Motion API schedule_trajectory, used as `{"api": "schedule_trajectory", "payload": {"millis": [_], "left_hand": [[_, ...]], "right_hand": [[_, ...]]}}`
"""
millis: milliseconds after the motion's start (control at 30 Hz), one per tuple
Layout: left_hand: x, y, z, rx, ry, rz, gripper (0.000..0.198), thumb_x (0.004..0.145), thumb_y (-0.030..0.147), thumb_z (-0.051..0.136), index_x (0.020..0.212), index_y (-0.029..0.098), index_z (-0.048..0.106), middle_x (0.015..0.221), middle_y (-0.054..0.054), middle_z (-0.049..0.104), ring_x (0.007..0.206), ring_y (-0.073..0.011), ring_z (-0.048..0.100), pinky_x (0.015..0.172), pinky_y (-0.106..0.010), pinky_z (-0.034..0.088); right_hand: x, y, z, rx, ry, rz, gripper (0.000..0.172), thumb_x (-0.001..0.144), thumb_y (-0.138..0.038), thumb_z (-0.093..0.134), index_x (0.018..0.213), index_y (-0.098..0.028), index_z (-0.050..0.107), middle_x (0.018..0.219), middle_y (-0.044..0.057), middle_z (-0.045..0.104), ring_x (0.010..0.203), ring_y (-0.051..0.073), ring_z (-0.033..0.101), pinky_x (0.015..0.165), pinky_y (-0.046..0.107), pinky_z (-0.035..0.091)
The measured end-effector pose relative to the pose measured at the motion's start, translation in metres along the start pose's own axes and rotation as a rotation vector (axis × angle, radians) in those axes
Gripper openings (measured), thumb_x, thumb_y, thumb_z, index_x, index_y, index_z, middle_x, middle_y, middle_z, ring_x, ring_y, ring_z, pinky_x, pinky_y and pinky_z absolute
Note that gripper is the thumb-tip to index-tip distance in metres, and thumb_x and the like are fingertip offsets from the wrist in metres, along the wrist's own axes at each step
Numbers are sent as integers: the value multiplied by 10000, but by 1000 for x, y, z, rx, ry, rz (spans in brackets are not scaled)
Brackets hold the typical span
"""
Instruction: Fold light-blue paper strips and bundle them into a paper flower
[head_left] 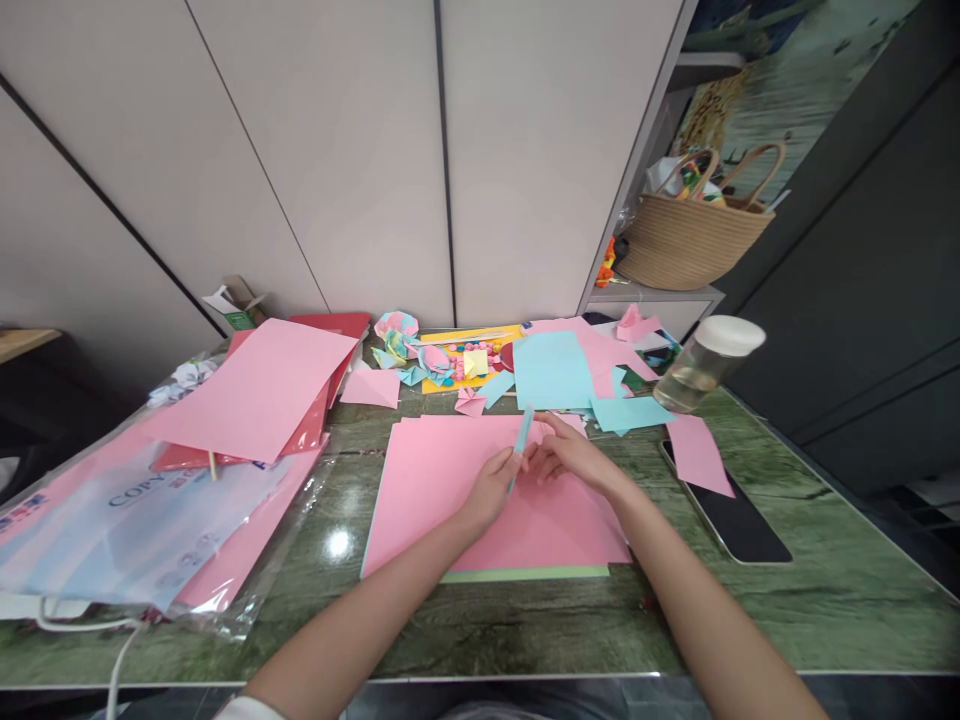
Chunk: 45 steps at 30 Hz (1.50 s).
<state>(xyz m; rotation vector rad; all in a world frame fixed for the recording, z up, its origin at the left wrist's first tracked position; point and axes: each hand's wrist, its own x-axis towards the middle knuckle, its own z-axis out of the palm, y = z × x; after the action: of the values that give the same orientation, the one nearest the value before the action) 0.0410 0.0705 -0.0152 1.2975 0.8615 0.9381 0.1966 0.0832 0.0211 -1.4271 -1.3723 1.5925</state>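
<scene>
My left hand (491, 487) and my right hand (568, 455) meet over a large pink paper sheet (450, 500) lying on a green marble table (787, 590). Between their fingertips stands a narrow folded light-blue paper strip (523, 432), pinched from both sides. A green sheet edge (525, 574) peeks out under the pink one. More light-blue sheets (551, 370) lie just beyond the hands.
A plastic bag of pink paper (135, 530) and loose pink and red sheets (255, 390) fill the left. Folded paper shapes (420, 355) sit at the back. A phone (739, 520), a lidded jar (709, 365) and a woven basket (690, 235) are at right.
</scene>
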Motion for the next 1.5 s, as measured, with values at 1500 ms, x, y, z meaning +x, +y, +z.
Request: {"api": "schedule_trajectory", "payload": {"millis": [1500], "left_hand": [[6, 11, -26, -599, 60, -290, 126, 740, 251, 505, 673, 144, 498, 830, -80, 655, 734, -151, 601, 714, -275, 418]], "right_hand": [[1, 6, -1, 407, -307, -78, 545, 641, -193, 377, 1185, -164, 412, 490, -15, 552, 368, 112, 474, 379, 197, 300]]}}
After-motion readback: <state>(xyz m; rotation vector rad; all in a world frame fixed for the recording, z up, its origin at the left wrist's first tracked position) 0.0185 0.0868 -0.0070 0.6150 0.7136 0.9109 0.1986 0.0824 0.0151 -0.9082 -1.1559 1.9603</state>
